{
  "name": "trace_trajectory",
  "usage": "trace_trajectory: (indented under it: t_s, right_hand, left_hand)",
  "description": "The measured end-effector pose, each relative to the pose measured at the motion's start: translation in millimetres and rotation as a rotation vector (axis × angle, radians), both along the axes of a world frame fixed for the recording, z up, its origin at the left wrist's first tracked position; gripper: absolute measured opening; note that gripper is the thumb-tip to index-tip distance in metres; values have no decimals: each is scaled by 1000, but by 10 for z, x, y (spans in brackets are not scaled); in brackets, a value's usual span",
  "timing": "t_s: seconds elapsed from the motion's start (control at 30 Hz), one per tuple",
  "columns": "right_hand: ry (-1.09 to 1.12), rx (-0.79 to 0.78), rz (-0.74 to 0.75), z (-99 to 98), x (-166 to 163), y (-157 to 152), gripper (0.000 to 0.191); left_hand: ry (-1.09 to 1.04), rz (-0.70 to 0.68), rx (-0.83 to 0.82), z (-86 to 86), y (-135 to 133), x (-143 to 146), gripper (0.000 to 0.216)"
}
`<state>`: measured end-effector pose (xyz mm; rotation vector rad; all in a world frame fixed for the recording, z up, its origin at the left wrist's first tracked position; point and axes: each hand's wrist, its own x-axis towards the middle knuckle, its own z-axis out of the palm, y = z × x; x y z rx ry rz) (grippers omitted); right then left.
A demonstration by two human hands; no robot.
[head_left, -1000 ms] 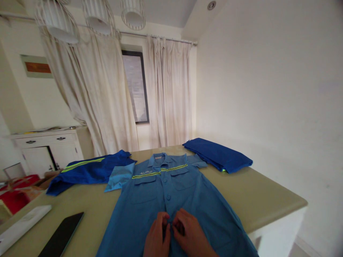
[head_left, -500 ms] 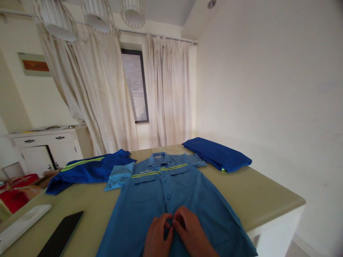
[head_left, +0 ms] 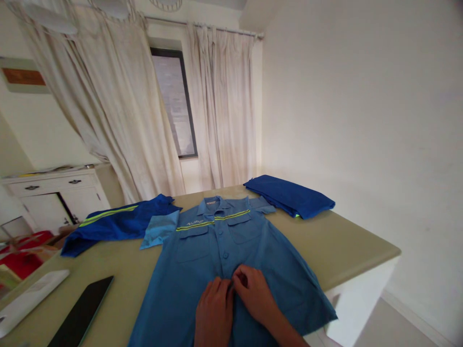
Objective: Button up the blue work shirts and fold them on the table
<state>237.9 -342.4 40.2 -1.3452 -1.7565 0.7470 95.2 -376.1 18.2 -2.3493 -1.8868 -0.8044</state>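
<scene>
Left hand point(head_left: 215, 311) and right hand point(head_left: 255, 291) are nose to nose in the head view, both closed and pinching the front edge of the blue shirt point(head_left: 195, 274), just toward six o'clock from a button point(head_left: 225, 255). And there's the change: half a second ago left thumb and index make an open loop; now that hand rolls over, back up, fingers drawn together toward twelve. The whole view tips down too, yet the pinch keeps its place below the button, so the work, it seems, carries on at that one spot. What sits between the fingertips is too small to tell. Look at the pose: the left comes up from six o'clock, the right slants in from five, thumb and index curled into a small ring. The shirt lies face up on the table point(head_left: 343, 246), collar point(head_left: 213, 205) between eleven and twelve. Beyond it, a striped blue garment point(head_left: 119, 226) lies at ten, a folded blue garment point(head_left: 289, 195) at one, and a black flat device point(head_left: 83, 311) at nine.
</scene>
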Motion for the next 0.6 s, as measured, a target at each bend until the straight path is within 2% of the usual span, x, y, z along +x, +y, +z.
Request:
trace_trajectory:
  t_s: [0.13,0.2,0.27,0.37,0.43,0.53,0.6]
  right_hand:
    - [-31,126,-40,-11,61,-44,26]
    - [-151,159,-32,-32,131,-104,36]
    - [-309,156,24,-59,208,-186,49]
    - [-485,124,115,-77,282,-312,62]
    - [-544,107,121,-39,292,-358,64]
    - [-566,89,156,127,310,-277,60]
    - [-516,75,237,295,355,-80,55]
  left_hand:
    - [50,-35,48,32,-30,-47,43]
    - [104,16,104,-13,-77,-100,41]
    - [181,127,149,-100,-162,-179,44]
    - [290,270,73,-227,-356,-305,53]
    - [330,271,-33,-225,-483,-367,56]
    - [339,175,-190,0,-514,-441,59]
    - [321,115,-270,261,-338,-497,57]
